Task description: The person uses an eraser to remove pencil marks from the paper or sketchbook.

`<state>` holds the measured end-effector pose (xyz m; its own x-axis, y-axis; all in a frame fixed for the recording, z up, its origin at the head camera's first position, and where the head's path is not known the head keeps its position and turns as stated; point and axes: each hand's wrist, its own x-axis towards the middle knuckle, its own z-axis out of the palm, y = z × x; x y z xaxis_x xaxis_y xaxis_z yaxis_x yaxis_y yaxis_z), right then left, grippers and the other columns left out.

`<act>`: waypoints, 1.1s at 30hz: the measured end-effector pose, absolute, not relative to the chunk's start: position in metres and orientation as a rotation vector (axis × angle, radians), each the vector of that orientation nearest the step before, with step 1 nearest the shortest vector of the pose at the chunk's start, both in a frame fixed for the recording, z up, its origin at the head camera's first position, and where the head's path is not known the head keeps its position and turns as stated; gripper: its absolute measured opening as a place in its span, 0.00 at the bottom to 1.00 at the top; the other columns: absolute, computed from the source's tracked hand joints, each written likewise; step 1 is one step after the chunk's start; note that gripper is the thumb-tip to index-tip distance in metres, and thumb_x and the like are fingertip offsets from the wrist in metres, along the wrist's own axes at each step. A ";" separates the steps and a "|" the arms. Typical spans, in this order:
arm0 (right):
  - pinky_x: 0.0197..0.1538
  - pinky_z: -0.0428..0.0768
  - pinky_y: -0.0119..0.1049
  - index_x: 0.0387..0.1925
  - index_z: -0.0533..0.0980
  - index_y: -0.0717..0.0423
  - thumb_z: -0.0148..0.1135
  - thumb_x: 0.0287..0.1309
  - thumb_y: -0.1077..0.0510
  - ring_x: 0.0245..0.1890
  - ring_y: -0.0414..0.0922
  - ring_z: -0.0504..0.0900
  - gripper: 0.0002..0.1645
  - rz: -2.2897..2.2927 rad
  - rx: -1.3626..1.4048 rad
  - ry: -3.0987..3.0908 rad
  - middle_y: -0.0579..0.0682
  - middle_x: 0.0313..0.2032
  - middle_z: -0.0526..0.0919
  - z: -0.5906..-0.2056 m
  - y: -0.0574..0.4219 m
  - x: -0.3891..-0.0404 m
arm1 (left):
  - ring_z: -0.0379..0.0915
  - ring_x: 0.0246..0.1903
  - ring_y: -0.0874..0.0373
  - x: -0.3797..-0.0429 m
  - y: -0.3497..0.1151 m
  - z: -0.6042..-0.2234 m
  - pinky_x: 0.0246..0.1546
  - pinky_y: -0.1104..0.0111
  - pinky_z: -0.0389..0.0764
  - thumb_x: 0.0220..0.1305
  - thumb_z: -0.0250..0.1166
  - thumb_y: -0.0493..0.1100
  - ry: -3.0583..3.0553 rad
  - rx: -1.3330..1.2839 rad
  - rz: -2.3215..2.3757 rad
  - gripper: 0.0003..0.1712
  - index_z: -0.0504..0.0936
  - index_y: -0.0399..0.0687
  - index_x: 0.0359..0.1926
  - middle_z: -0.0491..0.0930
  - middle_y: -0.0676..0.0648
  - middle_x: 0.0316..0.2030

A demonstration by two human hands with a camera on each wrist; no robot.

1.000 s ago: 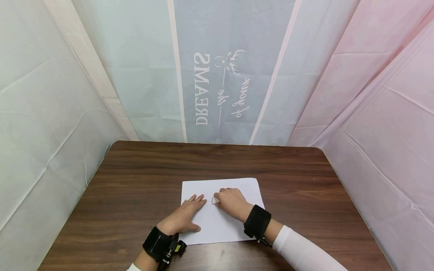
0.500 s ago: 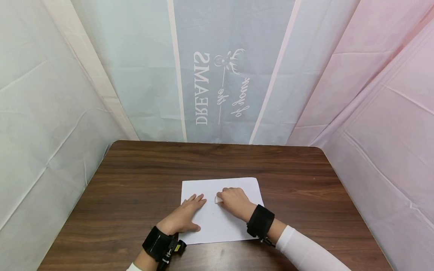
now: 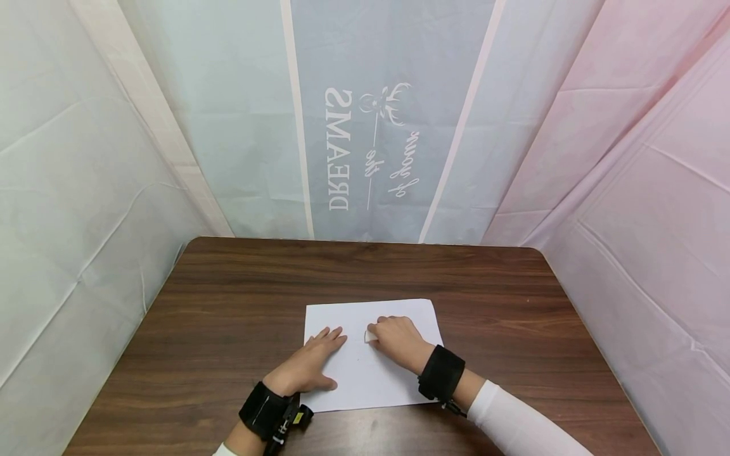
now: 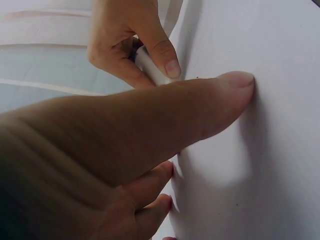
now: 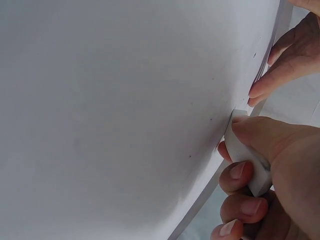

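A white sheet of paper (image 3: pixel 376 386) lies flat on the table. My left hand (image 3: pixel 308 366) rests on its left side with the fingers spread and the thumb out. Near the middle of the sheet, my right hand (image 3: pixel 401 342) grips a white eraser (image 3: pixel 369 336) between thumb and curled fingers. In the right wrist view the eraser (image 5: pixel 246 160) is a small block, its end right at the paper's surface. Several tiny dark specks show on the sheet there. The left wrist view has my left thumb (image 4: pixel 220 95) across it, partly covering the eraser.
The dark wood-grain table (image 3: pixel 239 278) extends around the sheet. A blue-grey cloth (image 3: pixel 388 221) with white lettering hangs along its far edge. Pale cloth walls (image 3: pixel 85 221) enclose the left and right sides. Black straps with small cameras sit on both wrists.
My right hand has slid a short way to the right across the paper, with the eraser still in its grip. The left hand and the sheet have stayed put.
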<state>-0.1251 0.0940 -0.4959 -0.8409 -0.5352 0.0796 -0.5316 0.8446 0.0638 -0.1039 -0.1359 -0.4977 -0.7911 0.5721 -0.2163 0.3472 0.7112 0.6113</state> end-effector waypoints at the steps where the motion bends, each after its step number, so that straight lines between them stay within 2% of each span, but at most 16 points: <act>1: 0.21 0.73 0.31 0.37 0.86 0.48 0.73 0.57 0.49 0.23 0.41 0.82 0.10 -0.058 0.847 -2.926 0.46 0.25 0.84 -0.496 0.094 -0.125 | 0.51 0.77 0.35 -0.104 -0.136 -0.498 0.75 0.39 0.56 0.45 0.82 0.38 2.527 0.714 0.788 0.51 0.69 0.37 0.71 0.61 0.36 0.76; 16: 0.21 0.74 0.32 0.36 0.86 0.49 0.74 0.55 0.51 0.23 0.42 0.82 0.09 -0.050 0.838 -2.911 0.46 0.25 0.84 -0.499 0.100 -0.124 | 0.50 0.78 0.35 -0.105 -0.136 -0.498 0.76 0.39 0.55 0.46 0.82 0.38 2.526 0.708 0.780 0.51 0.69 0.38 0.72 0.61 0.37 0.76; 33: 0.20 0.71 0.31 0.35 0.86 0.49 0.74 0.56 0.52 0.22 0.42 0.81 0.07 -0.047 0.822 -2.912 0.47 0.24 0.83 -0.496 0.108 -0.122 | 0.51 0.77 0.35 -0.103 -0.136 -0.498 0.75 0.39 0.56 0.45 0.82 0.38 2.530 0.723 0.790 0.51 0.69 0.37 0.71 0.61 0.36 0.76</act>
